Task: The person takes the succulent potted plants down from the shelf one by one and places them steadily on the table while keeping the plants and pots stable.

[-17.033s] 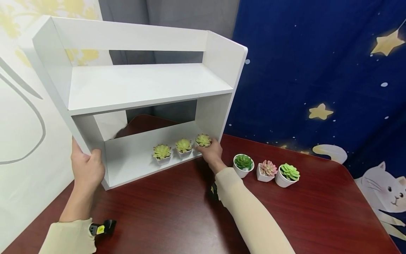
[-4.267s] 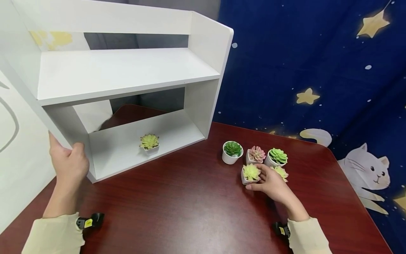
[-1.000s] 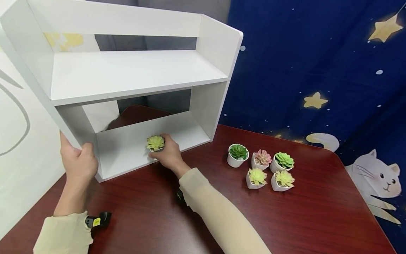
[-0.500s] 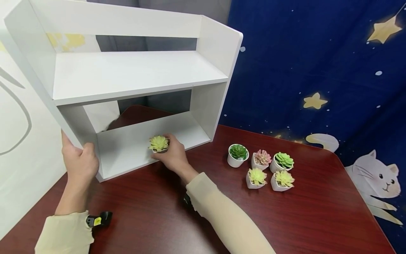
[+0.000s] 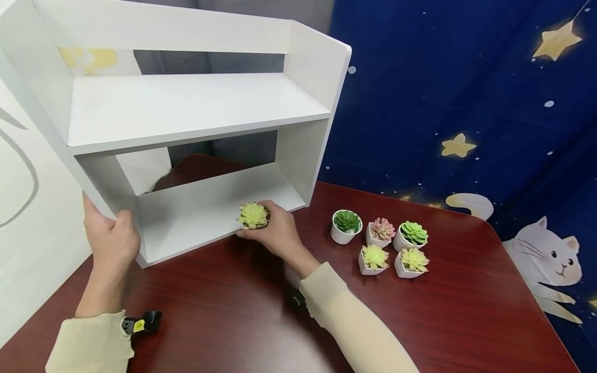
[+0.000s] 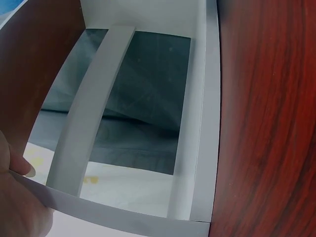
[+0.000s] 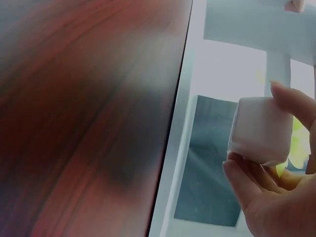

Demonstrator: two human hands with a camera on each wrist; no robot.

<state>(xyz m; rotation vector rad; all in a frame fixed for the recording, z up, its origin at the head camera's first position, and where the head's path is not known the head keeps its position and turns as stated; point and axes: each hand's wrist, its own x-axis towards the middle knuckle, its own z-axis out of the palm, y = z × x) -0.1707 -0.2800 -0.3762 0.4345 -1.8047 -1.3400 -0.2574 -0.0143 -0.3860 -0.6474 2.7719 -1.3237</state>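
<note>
A yellow-green succulent in a small white square pot is pinched by my right hand, in front of the lower board of a white two-tier shelf. The right wrist view shows the white pot between thumb and fingers, apart from the board. My left hand grips the shelf's left side panel by its front edge. In the left wrist view only part of that hand shows, on the panel's edge.
On the dark red table, right of the shelf, stand a dark green succulent, a pink one, a bright green one and two yellow-green ones, left and right. Curtains hang behind.
Three yellow-green succulents stood on the lower shelf at first; two have gone to the table. My right hand has lifted the third off the board and moved it right. The left hand keeps its grip.
</note>
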